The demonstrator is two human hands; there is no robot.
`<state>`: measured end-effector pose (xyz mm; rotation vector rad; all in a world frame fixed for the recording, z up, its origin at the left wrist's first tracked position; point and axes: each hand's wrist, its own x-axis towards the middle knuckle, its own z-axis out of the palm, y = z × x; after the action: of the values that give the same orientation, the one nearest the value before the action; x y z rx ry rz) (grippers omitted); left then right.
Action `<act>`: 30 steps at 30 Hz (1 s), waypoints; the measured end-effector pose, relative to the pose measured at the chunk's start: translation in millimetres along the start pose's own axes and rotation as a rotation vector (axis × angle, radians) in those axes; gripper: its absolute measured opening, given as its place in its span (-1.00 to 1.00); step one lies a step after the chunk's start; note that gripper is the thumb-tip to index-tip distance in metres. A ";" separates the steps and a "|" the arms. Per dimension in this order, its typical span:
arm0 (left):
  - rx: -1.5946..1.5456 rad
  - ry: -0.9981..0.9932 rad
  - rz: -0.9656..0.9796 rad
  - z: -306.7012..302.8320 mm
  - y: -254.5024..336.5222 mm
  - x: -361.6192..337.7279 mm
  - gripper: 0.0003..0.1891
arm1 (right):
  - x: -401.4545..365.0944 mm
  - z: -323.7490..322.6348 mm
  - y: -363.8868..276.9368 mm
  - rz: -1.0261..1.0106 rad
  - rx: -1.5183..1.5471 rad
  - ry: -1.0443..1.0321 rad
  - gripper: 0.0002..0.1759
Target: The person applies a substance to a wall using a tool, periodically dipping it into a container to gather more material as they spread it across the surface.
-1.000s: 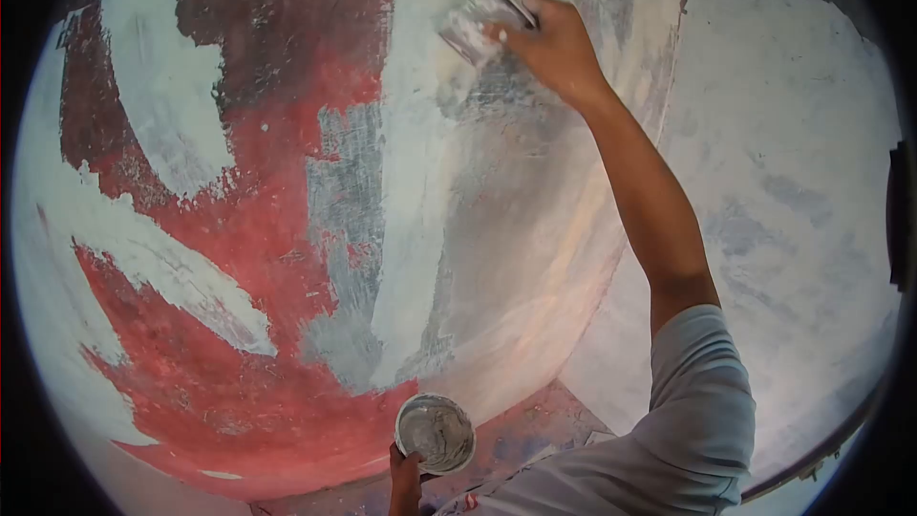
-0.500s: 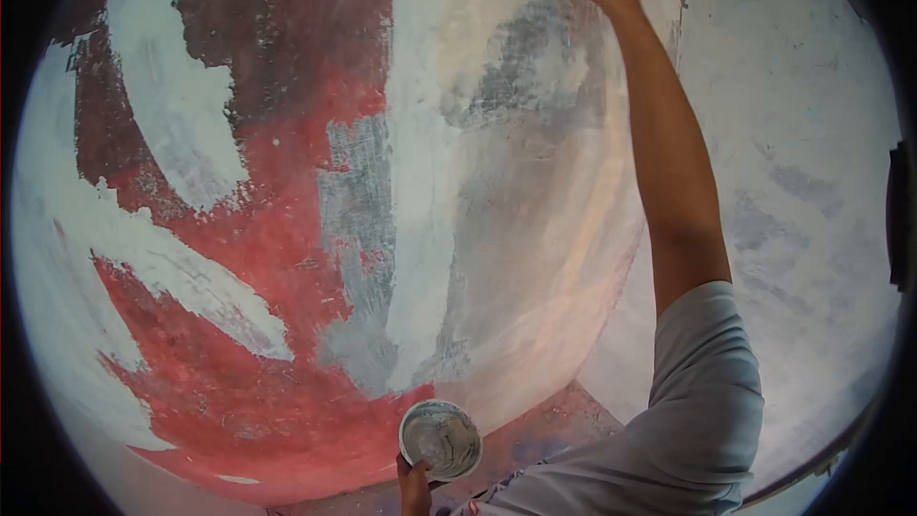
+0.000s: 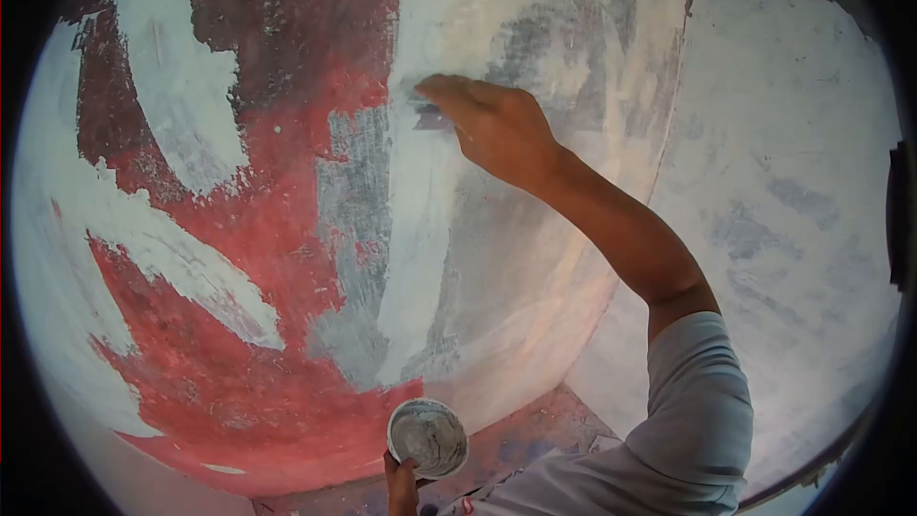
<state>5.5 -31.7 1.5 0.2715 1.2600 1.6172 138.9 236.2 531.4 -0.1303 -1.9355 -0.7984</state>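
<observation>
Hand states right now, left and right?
Left hand: closed, holding the putty bowl.
Right hand: closed on a scraper, mostly hidden, against the wall.

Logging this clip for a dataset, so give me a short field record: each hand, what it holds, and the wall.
right hand: raised against the wall, fingers over a scraper, which is mostly hidden
left hand: low, grip on a bowl from beneath
bowl contents: grey-white paste
wall: curved, red, partly covered by white and grey patches
sleeve: grey, on the right arm
</observation>
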 end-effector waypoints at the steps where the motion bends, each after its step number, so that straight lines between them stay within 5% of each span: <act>1: 0.000 -0.003 -0.006 1.1 -3.4 -3.2 -0.31 | 0.2 -13.6 -0.7 -0.024 0.080 -0.118 -0.51; 3: 0.004 -0.004 -0.001 -1.0 -1.6 -4.6 -0.31 | 9.4 -34.5 20.7 0.023 0.264 -0.289 -0.49; 6: 0.007 -0.006 0.012 -2.7 3.4 -3.2 -0.31 | 35.1 -55.5 76.3 0.162 -0.037 0.047 -0.56; 11: -0.002 -0.016 0.017 3.7 5.5 -4.4 -0.31 | 55.2 -35.1 109.4 0.301 -0.189 0.138 -0.55; 12: -0.005 -0.015 0.020 3.1 6.6 -4.1 -0.32 | 37.8 -8.2 104.2 0.052 -0.220 0.211 -0.53; 14: -0.016 -0.018 0.022 4.9 6.5 -3.5 -0.32 | -0.9 22.5 66.8 -0.130 -0.222 0.243 -0.49; 17: -0.026 -0.008 0.045 20.1 13.6 -23.7 -0.34 | -31.8 6.7 28.8 -0.146 -0.116 0.044 -0.46; 19: 0.001 0.005 0.031 11.8 6.7 -18.6 -0.35 | -29.6 -23.8 33.0 0.060 0.080 -0.145 -0.44; 20: 0.024 0.011 0.023 7.3 3.3 -13.4 -0.35 | -21.9 -23.4 64.9 -0.014 0.079 0.011 -0.47; 24: 0.005 -0.017 0.014 -3.0 -8.6 -2.5 -0.35 | 33.5 -62.9 134.9 0.395 -0.188 0.138 -0.54; 30: -0.007 0.050 -0.046 2.7 -10.6 1.5 -0.33 | -18.3 -7.4 55.1 0.052 -0.032 0.108 -0.53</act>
<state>12.7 -29.6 -6.6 0.1975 1.2894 1.5970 176.5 279.1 544.4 -0.1531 -1.8109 -0.7858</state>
